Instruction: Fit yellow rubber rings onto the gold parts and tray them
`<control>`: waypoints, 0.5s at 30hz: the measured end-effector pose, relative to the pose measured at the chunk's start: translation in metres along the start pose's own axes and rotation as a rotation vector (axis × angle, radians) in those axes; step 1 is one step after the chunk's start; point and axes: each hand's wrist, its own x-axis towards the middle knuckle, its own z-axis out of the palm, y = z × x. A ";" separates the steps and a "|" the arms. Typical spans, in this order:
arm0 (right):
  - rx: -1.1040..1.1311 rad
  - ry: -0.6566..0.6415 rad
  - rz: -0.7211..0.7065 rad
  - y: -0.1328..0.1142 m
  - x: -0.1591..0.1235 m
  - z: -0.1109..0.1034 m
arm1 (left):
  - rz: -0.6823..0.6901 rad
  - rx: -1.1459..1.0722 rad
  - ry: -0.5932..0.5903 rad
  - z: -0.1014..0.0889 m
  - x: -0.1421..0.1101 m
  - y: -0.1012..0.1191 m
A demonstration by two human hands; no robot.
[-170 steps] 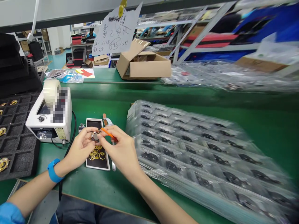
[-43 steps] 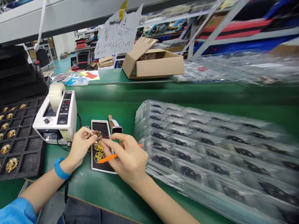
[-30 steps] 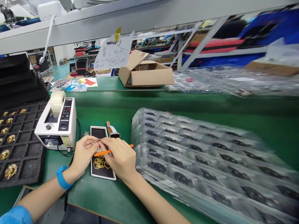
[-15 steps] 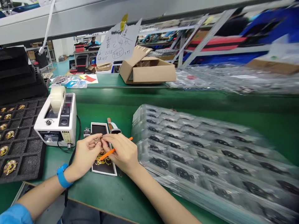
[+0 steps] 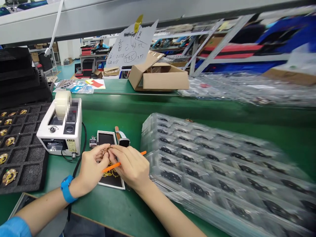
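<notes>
My left hand [image 5: 92,169] pinches a small gold-coloured metal part [image 5: 105,151] between thumb and fingertips. Much of that part is covered by the fingers, so its exact kind is unclear. From the other side, the fingertips of my right hand [image 5: 133,164] meet it, while an orange stick [image 5: 112,167] lies held across the same hand, its one end pointing left. Both hands are over a white-rimmed black tray [image 5: 105,137], where several thin yellow rings [image 5: 110,173] lie.
Left of the tray are a tally counter [image 5: 93,142], a white tape dispenser [image 5: 75,138] and a black foam tray [image 5: 31,177] with gold round parts. A wristwatch [image 5: 123,142] lies behind my right hand. Stacked clear plastic trays [image 5: 154,164] fill the right; a cardboard box [image 5: 165,81] stands behind.
The view has shifted slightly, so the bench things sit a little lower and further right. Both hands keep their grip on the small part; the orange stick lies at a slightly flatter angle.
</notes>
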 end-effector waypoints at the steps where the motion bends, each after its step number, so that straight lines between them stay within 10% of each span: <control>1: -0.007 -0.001 -0.005 0.001 0.000 0.000 | -0.002 0.005 -0.004 0.001 0.000 0.000; 7: 0.108 -0.008 0.080 -0.002 0.001 -0.002 | -0.022 -0.011 0.003 0.000 0.001 0.006; 15: 0.657 -0.334 0.712 0.000 0.012 -0.024 | -0.109 -0.170 -0.072 -0.012 0.011 0.014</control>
